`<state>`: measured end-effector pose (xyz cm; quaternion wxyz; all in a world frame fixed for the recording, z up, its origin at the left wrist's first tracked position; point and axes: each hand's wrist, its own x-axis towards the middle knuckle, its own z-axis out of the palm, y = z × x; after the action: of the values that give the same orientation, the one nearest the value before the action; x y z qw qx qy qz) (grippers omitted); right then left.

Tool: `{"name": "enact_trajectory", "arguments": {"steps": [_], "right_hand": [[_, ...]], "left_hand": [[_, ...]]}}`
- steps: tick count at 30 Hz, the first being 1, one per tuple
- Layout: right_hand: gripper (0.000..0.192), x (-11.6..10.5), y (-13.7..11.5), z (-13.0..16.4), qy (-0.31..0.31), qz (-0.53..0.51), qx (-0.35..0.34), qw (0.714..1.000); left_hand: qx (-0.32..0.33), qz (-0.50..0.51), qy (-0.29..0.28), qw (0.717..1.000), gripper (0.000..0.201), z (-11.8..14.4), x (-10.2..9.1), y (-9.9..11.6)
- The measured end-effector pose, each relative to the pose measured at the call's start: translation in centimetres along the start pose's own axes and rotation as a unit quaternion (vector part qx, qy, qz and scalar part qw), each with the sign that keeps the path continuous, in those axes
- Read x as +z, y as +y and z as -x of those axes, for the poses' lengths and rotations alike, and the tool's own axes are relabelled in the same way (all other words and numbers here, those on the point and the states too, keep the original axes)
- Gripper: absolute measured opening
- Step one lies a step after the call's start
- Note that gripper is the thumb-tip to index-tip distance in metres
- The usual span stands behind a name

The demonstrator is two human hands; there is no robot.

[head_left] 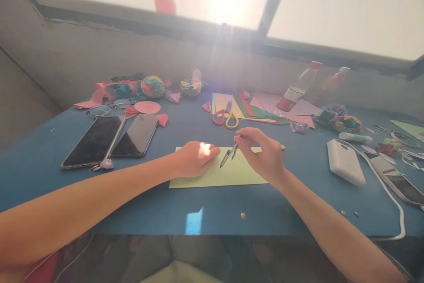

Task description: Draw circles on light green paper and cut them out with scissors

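Observation:
A sheet of pale yellow-green paper (192, 182) lies flat on the blue tabletop in front of me. My left hand (198, 158) rests on its left part, fingers stretched out to the right and held close together. Between the thumb and fingers of my right hand (260, 150) is a drawing compass (228, 154), tilted with its legs pointing down left over the sheet. I cannot tell whether its tip touches the paper. Behind the sheet lies a pair of scissors (226, 117) with one red and one yellow handle loop.
Two phones (94, 144) and eyeglasses (101, 110) lie at the left. Coloured paper (228, 103) and a bottle (296, 91) stand at the back. At the right are a white power bank (346, 161), its cable (395, 205) and another phone (406, 183).

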<state>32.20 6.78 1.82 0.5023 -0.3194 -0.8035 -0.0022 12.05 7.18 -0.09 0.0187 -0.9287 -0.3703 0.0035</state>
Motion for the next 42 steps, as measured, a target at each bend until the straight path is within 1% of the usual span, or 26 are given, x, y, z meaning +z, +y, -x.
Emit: {"name": "enact_trajectory", "arguments": {"steps": [2,5,8,11,13,18,26,34,38,42], "right_hand": [[0.004,-0.03,0.08,0.06,-0.005,-0.012,-0.001,1.000],[0.007,-0.17,0.21,0.10,-0.026,-0.020,-0.027,0.999],[0.013,-0.37,0.32,0.11,-0.064,-0.041,-0.046,0.996],[0.013,-0.56,0.37,0.07,-0.083,-0.055,-0.039,0.994],[0.011,-0.65,0.35,0.01,-0.073,-0.042,-0.038,0.996],[0.004,-0.65,0.26,-0.09,-0.025,0.014,-0.027,0.999],[0.003,-0.43,0.20,0.02,-0.015,0.026,-0.016,0.999],[0.007,-0.26,0.56,-0.19,0.010,0.046,0.007,0.999],[0.013,-0.50,0.66,-0.56,0.041,0.110,-0.018,0.993],[0.016,-0.59,0.39,-0.54,0.044,0.146,-0.033,0.988]], "left_hand": [[-0.004,-0.008,-0.001,1.000,0.021,0.01,-0.12,0.16],[-0.053,-0.018,-0.015,0.998,0.022,-0.05,-0.13,0.33],[-0.106,-0.013,-0.022,0.994,0.023,-0.18,-0.04,0.33],[-0.122,-0.002,-0.026,0.992,0.023,-0.21,-0.04,0.18],[-0.121,0.005,-0.027,0.992,0.022,-0.17,-0.09,0.08],[-0.118,0.007,-0.027,0.993,0.020,-0.11,-0.12,0.05],[-0.114,-0.005,-0.030,0.993,0.019,-0.22,-0.15,0.10],[-0.113,-0.001,-0.027,0.993,0.022,-0.17,-0.40,0.18],[-0.108,-0.004,-0.023,0.994,0.024,-0.16,-0.41,0.19],[-0.111,-0.007,-0.030,0.993,0.025,-0.17,-0.43,0.23]]}}
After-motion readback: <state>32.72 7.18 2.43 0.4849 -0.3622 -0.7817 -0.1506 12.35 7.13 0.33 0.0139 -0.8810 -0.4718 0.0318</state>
